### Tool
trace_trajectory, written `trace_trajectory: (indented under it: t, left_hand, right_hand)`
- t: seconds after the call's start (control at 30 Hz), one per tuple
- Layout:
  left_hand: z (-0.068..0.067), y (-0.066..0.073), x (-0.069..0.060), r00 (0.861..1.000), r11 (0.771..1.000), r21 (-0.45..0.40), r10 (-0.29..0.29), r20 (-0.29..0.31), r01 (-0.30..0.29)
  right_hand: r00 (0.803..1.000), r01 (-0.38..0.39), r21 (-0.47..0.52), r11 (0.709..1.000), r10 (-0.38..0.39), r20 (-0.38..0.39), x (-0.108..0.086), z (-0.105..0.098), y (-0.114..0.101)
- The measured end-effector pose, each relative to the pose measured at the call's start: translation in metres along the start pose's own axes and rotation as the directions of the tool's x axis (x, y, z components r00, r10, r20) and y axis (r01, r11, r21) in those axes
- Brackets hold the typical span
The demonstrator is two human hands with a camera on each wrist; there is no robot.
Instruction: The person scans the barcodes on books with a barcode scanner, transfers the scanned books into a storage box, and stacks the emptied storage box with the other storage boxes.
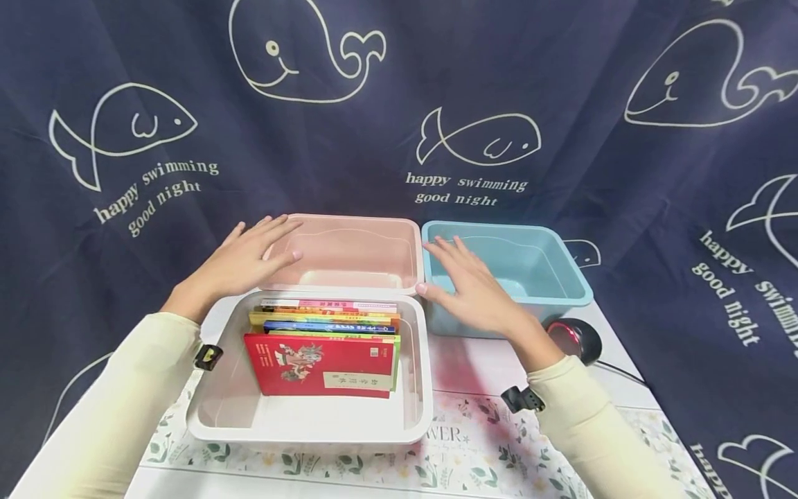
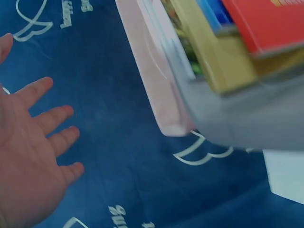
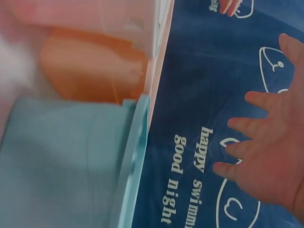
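Observation:
My left hand (image 1: 246,256) hovers with fingers outstretched by the left end of the pink bin (image 1: 358,220); in the left wrist view its fingers are spread with nothing in them. Over the near left corner of the blue bin (image 1: 564,294), my right hand (image 1: 470,287) is held with straight, spread fingers, also without anything. A white bin (image 1: 312,435) stands in front of the pink one. Several thin books stand in it on edge, with a red-covered book (image 1: 312,364) foremost and a blue-spined book (image 1: 330,326) behind. The pink and blue bins show nothing inside.
A black rounded device (image 1: 576,339) with a red glow and a cable sits right of the blue bin. A floral-patterned mat (image 1: 461,450) covers the white table. Behind hangs a dark blue curtain (image 1: 374,152) with white fish drawings.

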State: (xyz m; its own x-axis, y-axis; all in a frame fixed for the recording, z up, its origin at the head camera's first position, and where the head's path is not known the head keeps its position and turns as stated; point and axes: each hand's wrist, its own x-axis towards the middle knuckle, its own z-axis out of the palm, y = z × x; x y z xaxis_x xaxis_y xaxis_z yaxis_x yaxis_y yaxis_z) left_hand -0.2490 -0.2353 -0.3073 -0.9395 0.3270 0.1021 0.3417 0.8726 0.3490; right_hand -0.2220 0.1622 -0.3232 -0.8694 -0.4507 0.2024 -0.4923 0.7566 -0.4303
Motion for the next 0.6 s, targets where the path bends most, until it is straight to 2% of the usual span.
trace_trajectory:
  t: [0.3, 0.4, 0.5, 0.6]
  left_hand:
    - [0.007, -0.041, -0.003, 0.999, 0.994, -0.103, -0.042, 0.019, 0.043]
    - [0.011, -0.055, -0.003, 0.998, 0.989, -0.14, -0.055, 0.016, 0.056]
    - [0.015, -0.066, -0.005, 0.997, 0.984, -0.16, -0.069, 0.038, 0.074]
    - [0.018, -0.074, -0.008, 0.996, 0.98, -0.177, -0.08, 0.051, 0.087]
  right_hand:
    - [0.999, 0.024, 0.132, 0.991, -0.027, 0.019, -0.002, 0.017, -0.015]
    - [0.999, 0.041, 0.198, 0.979, -0.047, 0.027, -0.003, 0.024, -0.019]
    - [0.996, 0.051, 0.31, 0.949, -0.071, 0.051, -0.005, 0.032, -0.022]
    - [0.993, 0.036, 0.425, 0.904, -0.081, 0.088, -0.007, 0.038, -0.024]
